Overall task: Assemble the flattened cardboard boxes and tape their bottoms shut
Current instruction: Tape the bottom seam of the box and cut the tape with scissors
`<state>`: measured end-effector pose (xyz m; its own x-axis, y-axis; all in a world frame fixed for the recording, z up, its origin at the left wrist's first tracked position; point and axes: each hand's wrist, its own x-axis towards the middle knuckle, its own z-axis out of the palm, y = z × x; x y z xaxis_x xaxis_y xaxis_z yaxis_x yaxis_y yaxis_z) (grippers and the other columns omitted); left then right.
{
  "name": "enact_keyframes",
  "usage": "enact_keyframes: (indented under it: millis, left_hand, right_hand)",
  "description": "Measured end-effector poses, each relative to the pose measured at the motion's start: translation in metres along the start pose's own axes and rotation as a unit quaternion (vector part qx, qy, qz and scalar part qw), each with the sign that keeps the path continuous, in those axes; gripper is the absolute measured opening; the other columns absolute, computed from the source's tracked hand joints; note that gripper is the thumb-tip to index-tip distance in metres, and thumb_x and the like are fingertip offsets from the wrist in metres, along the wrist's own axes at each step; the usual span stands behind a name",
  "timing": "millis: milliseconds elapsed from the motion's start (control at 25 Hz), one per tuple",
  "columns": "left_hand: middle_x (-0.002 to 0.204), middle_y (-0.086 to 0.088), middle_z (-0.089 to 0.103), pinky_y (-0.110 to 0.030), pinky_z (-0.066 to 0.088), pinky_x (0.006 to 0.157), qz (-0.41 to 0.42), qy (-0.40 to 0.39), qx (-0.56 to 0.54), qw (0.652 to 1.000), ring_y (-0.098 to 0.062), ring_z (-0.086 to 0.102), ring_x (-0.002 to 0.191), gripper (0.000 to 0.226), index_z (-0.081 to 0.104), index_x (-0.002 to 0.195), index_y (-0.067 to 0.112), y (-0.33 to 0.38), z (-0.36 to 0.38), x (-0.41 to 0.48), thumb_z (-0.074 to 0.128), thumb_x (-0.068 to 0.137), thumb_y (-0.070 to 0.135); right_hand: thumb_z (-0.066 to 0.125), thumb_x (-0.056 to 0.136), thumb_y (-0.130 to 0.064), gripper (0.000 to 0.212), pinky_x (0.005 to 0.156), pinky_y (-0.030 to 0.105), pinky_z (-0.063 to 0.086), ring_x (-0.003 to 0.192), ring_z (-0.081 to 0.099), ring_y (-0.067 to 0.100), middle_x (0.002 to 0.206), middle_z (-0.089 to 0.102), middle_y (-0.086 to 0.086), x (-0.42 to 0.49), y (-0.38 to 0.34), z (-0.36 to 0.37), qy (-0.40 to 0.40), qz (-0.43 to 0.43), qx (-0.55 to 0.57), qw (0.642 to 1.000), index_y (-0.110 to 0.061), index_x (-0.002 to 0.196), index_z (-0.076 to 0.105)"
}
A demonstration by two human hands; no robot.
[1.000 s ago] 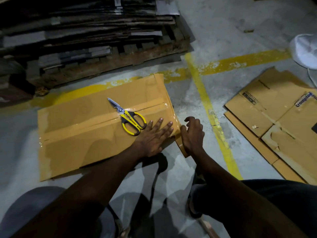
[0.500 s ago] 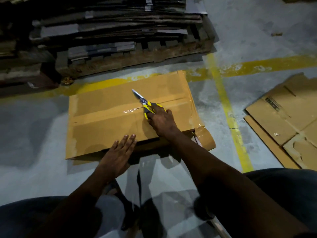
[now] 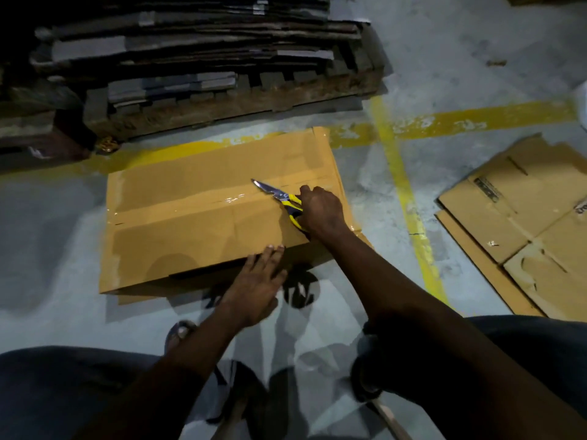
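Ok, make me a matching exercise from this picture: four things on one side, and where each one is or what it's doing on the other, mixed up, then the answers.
Things
1. scissors
2. left hand
3. flattened cardboard
4. wooden pallet

Places or states
A. on the floor, right of the yellow line
B. behind the taped box, stacked with cardboard
C. gripped by the right hand
D. fingers straight, at the box's near edge

Pairs: 1-C, 2-D, 3-A, 4-B
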<state>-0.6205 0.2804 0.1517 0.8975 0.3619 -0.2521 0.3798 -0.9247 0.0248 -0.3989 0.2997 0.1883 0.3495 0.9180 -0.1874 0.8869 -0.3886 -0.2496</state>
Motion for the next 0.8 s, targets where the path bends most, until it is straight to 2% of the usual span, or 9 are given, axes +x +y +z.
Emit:
enact_keyframes:
  millis: [80, 160, 280, 320, 360, 440, 520, 680, 800]
  left_hand:
    - [0.142, -0.018, 0.047, -0.051, 0.043, 0.102, -0.006, 0.048, -0.102, 0.994, -0.037, 0.043, 0.133, 0.058, 0.059, 0.129, 0.015, 0.045, -0.002, 0.023, 0.054, 0.073, 0.031]
    - [0.144, -0.011, 0.046, -0.035, 0.037, 0.109, -0.112, 0.037, -0.315, 0.942, -0.028, 0.043, 0.134, 0.052, 0.051, 0.137, 0.014, 0.083, -0.006, 0.045, 0.056, 0.086, 0.020]
    - [0.139, -0.003, 0.051, -0.028, 0.042, 0.098, -0.305, -0.014, -0.627, 0.717, -0.020, 0.051, 0.123, 0.056, 0.043, 0.143, 0.017, 0.119, -0.012, 0.083, 0.063, 0.090, 0.016]
    - [0.138, -0.001, 0.052, -0.029, 0.043, 0.096, -0.336, -0.013, -0.670, 0.662, -0.019, 0.052, 0.122, 0.058, 0.042, 0.143, 0.020, 0.129, -0.010, 0.097, 0.065, 0.089, 0.020]
    - [0.137, 0.002, 0.053, -0.032, 0.044, 0.096, -0.351, -0.009, -0.685, 0.638, -0.018, 0.052, 0.121, 0.060, 0.044, 0.142, 0.023, 0.130, -0.009, 0.103, 0.068, 0.087, 0.027]
    - [0.129, 0.003, 0.059, -0.039, 0.046, 0.098, -0.368, -0.013, -0.692, 0.621, -0.017, 0.055, 0.115, 0.061, 0.051, 0.134, 0.023, 0.144, -0.008, 0.117, 0.074, 0.080, 0.038]
    - [0.116, -0.004, 0.066, -0.041, 0.050, 0.096, -0.381, 0.011, -0.695, 0.610, -0.021, 0.062, 0.107, 0.051, 0.058, 0.122, 0.013, 0.154, -0.005, 0.124, 0.075, 0.080, 0.034]
    - [0.112, -0.011, 0.067, -0.041, 0.050, 0.093, -0.375, 0.066, -0.641, 0.666, -0.027, 0.062, 0.107, 0.027, 0.062, 0.113, 0.008, 0.161, -0.010, 0.130, 0.065, 0.087, 0.016]
    - [0.113, -0.014, 0.067, -0.037, 0.047, 0.092, -0.393, 0.042, -0.570, 0.720, -0.029, 0.059, 0.109, 0.027, 0.064, 0.112, 0.008, 0.160, -0.012, 0.128, 0.061, 0.090, 0.024]
  right_hand:
    - [0.062, 0.087, -0.038, 0.046, 0.080, 0.041, 0.047, 0.105, 0.058, 0.039, 0.112, 0.062, 0.018, -0.004, 0.040, -0.012, 0.006, -0.001, -0.012, 1.000, -0.008, 0.121, 0.055]
    - [0.063, 0.085, -0.044, 0.051, 0.079, 0.043, 0.047, 0.102, 0.058, 0.040, 0.111, 0.062, 0.019, -0.009, 0.082, -0.023, 0.014, -0.008, -0.006, 1.000, -0.010, 0.122, 0.059]
    - [0.049, 0.071, -0.058, 0.068, 0.081, 0.042, 0.047, 0.101, 0.061, 0.039, 0.111, 0.064, 0.014, -0.016, 0.125, -0.041, 0.013, -0.029, 0.059, 0.998, -0.019, 0.126, 0.062]
    - [0.041, 0.066, -0.060, 0.074, 0.082, 0.042, 0.047, 0.102, 0.062, 0.037, 0.111, 0.066, 0.011, -0.017, 0.135, -0.043, 0.020, -0.040, 0.083, 0.995, -0.023, 0.127, 0.063]
    - [0.038, 0.065, -0.061, 0.076, 0.085, 0.042, 0.046, 0.104, 0.062, 0.034, 0.113, 0.068, 0.007, -0.015, 0.132, -0.045, 0.033, -0.058, 0.095, 0.993, -0.027, 0.129, 0.062]
    - [0.051, 0.077, -0.056, 0.066, 0.090, 0.042, 0.041, 0.114, 0.059, 0.030, 0.124, 0.066, 0.004, -0.013, 0.123, -0.042, 0.016, -0.098, 0.072, 0.992, -0.032, 0.138, 0.054]
    - [0.061, 0.086, -0.042, 0.060, 0.088, 0.040, 0.035, 0.118, 0.054, 0.030, 0.126, 0.064, 0.006, -0.008, 0.107, -0.024, -0.006, -0.144, 0.033, 0.989, -0.034, 0.144, 0.046]
    - [0.060, 0.085, -0.032, 0.055, 0.092, 0.043, 0.033, 0.119, 0.052, 0.029, 0.126, 0.064, 0.005, -0.007, 0.088, 0.002, -0.018, -0.130, 0.017, 0.991, -0.037, 0.139, 0.047]
    - [0.066, 0.085, -0.032, 0.055, 0.097, 0.044, 0.032, 0.121, 0.052, 0.027, 0.125, 0.064, 0.000, -0.003, 0.087, 0.000, -0.020, -0.118, 0.005, 0.993, -0.035, 0.136, 0.049]
